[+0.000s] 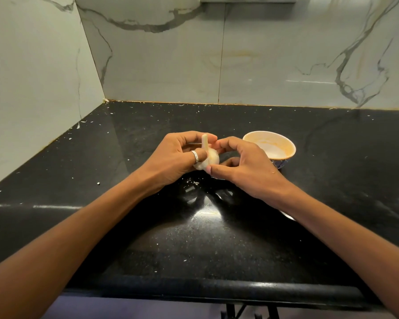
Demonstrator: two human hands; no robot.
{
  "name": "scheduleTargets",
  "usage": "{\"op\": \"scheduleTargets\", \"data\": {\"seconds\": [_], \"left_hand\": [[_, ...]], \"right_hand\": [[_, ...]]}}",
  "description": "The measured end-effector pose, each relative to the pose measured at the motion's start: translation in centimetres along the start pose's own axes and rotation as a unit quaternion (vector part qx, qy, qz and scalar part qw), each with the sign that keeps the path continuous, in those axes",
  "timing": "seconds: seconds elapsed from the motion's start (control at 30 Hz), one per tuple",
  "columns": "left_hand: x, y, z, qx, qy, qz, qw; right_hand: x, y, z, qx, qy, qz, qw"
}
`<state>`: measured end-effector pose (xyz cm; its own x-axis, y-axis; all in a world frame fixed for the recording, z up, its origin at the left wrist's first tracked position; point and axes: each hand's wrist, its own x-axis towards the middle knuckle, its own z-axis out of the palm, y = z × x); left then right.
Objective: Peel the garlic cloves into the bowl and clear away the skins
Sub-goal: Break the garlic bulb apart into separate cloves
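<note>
A whole white garlic bulb (211,157) with its dry stem pointing up is held just above the black counter, between both hands. My left hand (177,157), with a silver ring on the thumb, grips the bulb from the left. My right hand (240,164) pinches the bulb's right side with thumb and fingertips. To the right, partly behind my right hand, stands a pale bowl (286,143) with a blue patterned outside; its inside looks empty.
The black speckled counter (217,238) carries small white flecks and scraps of skin (192,181) near my hands. Marble walls close off the left and back. The counter's rounded front edge (217,288) runs below my forearms.
</note>
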<state>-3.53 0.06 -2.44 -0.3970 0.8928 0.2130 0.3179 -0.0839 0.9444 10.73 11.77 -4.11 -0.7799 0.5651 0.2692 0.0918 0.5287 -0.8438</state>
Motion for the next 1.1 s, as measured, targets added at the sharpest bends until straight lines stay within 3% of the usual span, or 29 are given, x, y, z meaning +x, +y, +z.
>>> {"op": "scheduleTargets", "data": {"seconds": [0.33, 0.47, 0.57, 1.1], "left_hand": [[0.2, -0.5, 0.4, 0.019, 0.016, 0.037, 0.999], [0.5, -1.0, 0.2, 0.165, 0.099, 0.086, 0.978], [0.3, -1.0, 0.3, 0.201, 0.138, 0.098, 0.965], [0.0, -0.1, 1.2, 0.126, 0.134, 0.035, 0.982]], "right_hand": [[0.1, 0.0, 0.3, -0.029, -0.02, -0.01, 0.999], [0.3, 0.4, 0.8, -0.073, 0.015, -0.019, 0.997], [0.4, 0.6, 1.0, -0.114, 0.048, -0.031, 0.992], [-0.4, -0.4, 1.5, -0.146, 0.086, -0.009, 0.985]]}}
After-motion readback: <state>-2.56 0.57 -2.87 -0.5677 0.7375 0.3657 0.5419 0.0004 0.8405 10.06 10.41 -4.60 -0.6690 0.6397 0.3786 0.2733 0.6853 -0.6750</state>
